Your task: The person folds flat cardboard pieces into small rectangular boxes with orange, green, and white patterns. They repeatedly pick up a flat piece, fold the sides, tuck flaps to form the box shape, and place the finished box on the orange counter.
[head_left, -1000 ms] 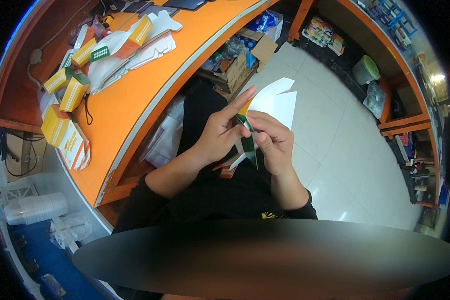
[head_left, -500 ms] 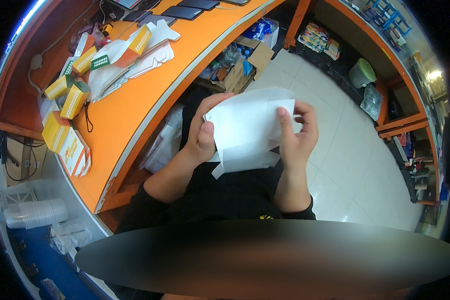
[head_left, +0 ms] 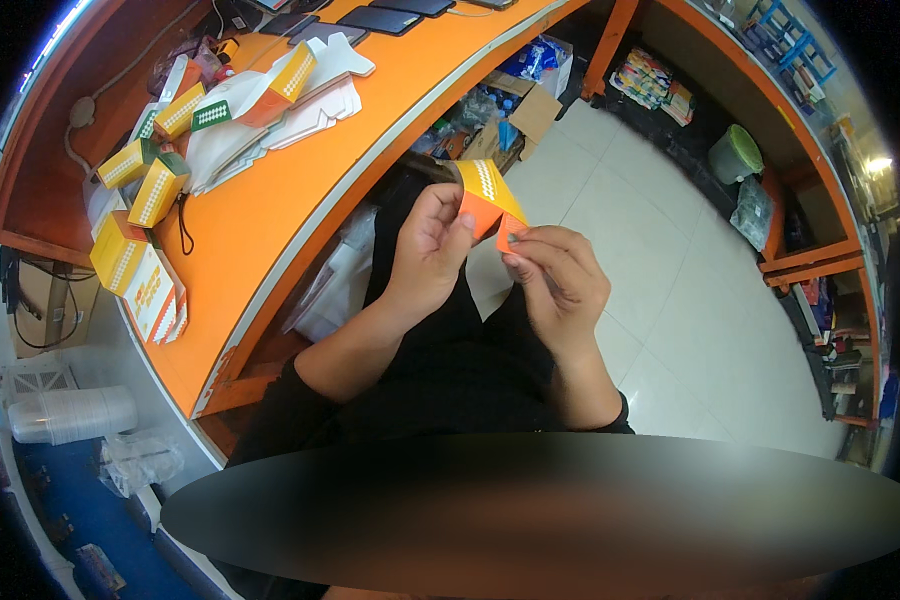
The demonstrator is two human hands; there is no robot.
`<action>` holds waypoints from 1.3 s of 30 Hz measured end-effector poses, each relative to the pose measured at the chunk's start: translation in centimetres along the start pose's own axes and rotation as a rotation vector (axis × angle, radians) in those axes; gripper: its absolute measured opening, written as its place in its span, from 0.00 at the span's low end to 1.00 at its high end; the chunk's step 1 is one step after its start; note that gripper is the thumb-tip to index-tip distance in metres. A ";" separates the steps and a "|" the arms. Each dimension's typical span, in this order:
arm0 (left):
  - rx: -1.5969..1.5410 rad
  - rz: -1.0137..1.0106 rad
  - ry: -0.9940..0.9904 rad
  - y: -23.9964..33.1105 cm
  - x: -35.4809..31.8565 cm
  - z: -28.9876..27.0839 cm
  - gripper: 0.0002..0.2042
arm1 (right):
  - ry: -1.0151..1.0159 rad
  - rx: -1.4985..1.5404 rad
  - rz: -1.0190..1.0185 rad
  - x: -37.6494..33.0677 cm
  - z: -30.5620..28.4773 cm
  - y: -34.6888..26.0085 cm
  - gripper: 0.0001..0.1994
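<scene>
Both of my hands hold a small orange and yellow cardboard box (head_left: 486, 196) above my lap. My left hand (head_left: 425, 250) grips its left side, thumb on the orange face. My right hand (head_left: 558, 278) pinches the box's lower right corner flap between thumb and forefinger. The box is partly folded into shape, its yellow top turned away from me.
A curved orange counter (head_left: 300, 200) runs on my left, bearing a pile of flat white box blanks (head_left: 270, 110) and several folded orange and yellow boxes (head_left: 140, 190). Under the counter lie plastic bags (head_left: 335, 290) and a carton of goods (head_left: 515, 100). White tiled floor (head_left: 670, 290) lies to my right.
The white flat blank that I held spread open half a second ago is now folded into an orange and yellow box shape between both hands.
</scene>
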State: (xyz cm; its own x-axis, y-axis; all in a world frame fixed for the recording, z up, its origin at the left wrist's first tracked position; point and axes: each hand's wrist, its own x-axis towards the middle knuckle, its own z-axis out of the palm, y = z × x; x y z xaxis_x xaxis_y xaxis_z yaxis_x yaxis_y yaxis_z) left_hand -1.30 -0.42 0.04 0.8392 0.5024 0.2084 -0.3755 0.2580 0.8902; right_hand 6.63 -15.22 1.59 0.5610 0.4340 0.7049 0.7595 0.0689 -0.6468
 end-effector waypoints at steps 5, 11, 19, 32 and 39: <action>0.267 0.179 -0.105 0.3 -0.1 0.1 0.05 | 0.203 0.155 0.115 0.0 0.2 -0.1 0.07; 0.362 0.061 -0.082 0.2 -0.8 0.8 0.07 | 0.197 0.100 0.051 -0.2 1.1 0.2 0.07; 0.020 -0.005 -0.111 -0.4 -0.9 0.6 0.15 | 0.088 -0.137 -0.096 -0.1 0.7 -0.7 0.10; -0.213 -0.277 0.132 -0.9 -0.4 -0.6 0.11 | -0.101 -0.238 -0.194 -1.5 2.5 -0.6 0.17; -0.502 -0.058 0.147 -1.1 0.5 -2.5 0.10 | -0.094 0.638 0.548 -3.1 2.8 0.2 0.29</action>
State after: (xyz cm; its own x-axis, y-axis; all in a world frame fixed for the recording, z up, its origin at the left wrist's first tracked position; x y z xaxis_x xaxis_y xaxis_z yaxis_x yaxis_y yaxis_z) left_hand -1.42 1.67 -1.87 0.8138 0.5766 0.0731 -0.5023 0.6345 0.5874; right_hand 4.11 -13.99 -1.53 0.7443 0.6251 0.2349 0.0405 0.3088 -0.9502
